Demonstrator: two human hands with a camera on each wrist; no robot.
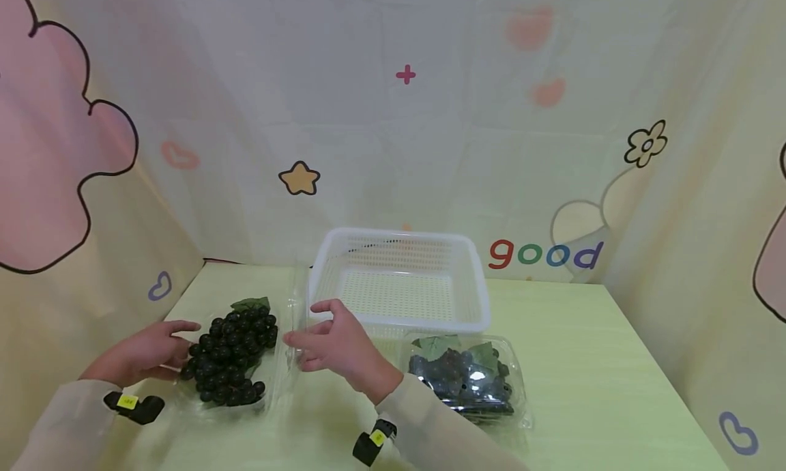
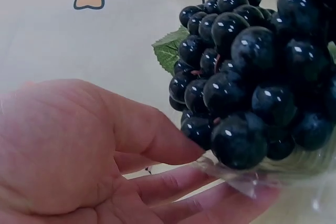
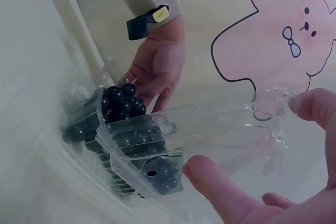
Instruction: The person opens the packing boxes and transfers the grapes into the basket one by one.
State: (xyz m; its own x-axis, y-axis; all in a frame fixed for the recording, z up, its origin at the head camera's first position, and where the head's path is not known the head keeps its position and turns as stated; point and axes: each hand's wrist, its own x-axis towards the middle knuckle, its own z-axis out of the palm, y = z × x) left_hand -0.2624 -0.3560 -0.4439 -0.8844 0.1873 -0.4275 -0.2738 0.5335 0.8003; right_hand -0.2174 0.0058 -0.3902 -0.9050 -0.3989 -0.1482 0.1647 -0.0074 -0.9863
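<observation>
Near side first, all placed off the white basket [image 1: 417, 321]: the second clear box [image 1: 522, 396], closed over more dark grapes and leaves, sits on the bench [image 1: 589, 389] just in front of the basket's right half. Our dark grapes [image 1: 230, 355] are left of the basket and nearer us, in the open clear box [image 2: 299, 167], with a green leaf [image 1: 250, 304] at their far end. Left hand [image 1: 153, 351], on the box's side away from the basket, pinches the box rim: thumb on top, fingers under. Right hand [image 1: 340, 351], off the basket's near-left corner, has fingers spread at the raised lid [image 3: 220, 129], not curled round it; we can't tell how firm the contact is. Basket holds nothing. Beyond the basket, just the printed curtain [image 1: 460, 150]. Our read: step in hand is opening up this box, lid swung to the basket side. Next move calls for keeping that lid clear, box steadied by the left, then full support under the grapes so none drop off.
</observation>
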